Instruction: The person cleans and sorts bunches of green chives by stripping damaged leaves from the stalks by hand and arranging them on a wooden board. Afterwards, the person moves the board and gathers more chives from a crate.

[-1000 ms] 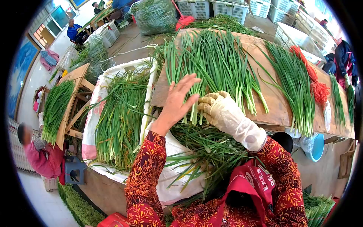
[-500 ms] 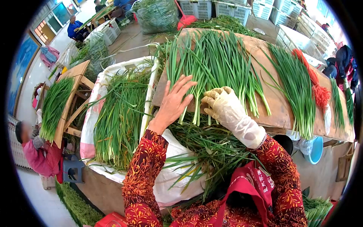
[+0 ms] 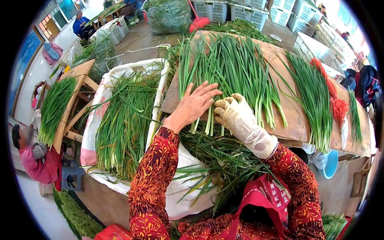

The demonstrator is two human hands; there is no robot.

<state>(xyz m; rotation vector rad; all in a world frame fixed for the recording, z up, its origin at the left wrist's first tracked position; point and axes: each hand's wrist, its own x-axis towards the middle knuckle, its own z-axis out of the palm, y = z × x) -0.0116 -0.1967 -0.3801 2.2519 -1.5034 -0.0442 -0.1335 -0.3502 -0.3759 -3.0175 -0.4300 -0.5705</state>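
Observation:
Bare and palm down, my left hand (image 3: 195, 105) rests with its fingers spread on the lower left part of the green stalks (image 3: 234, 70). These stalks are laid out on a wooden board (image 3: 294, 108), pale ends toward me. My right hand (image 3: 237, 114), in a pale glove, is beside it at the pale ends, its fingers curled together; what they pinch is hidden. A second bunch of stalks (image 3: 310, 96) lies further right on the board, next to a red string bundle (image 3: 338, 107). Loose leaves (image 3: 224, 156) are heaped below the board's near edge.
Left of the board stands a white crate (image 3: 163, 86) full of stalks. At the far left a person in pink (image 3: 42, 166) is by another board with stalks (image 3: 60, 106). White crates (image 3: 250, 15) are stacked at the back. A blue basin (image 3: 329, 165) is under the board at right.
My left hand has shifted right over the stalks, closer to my right hand. My right hand has stayed near the pale ends. The whole view has shifted slightly.

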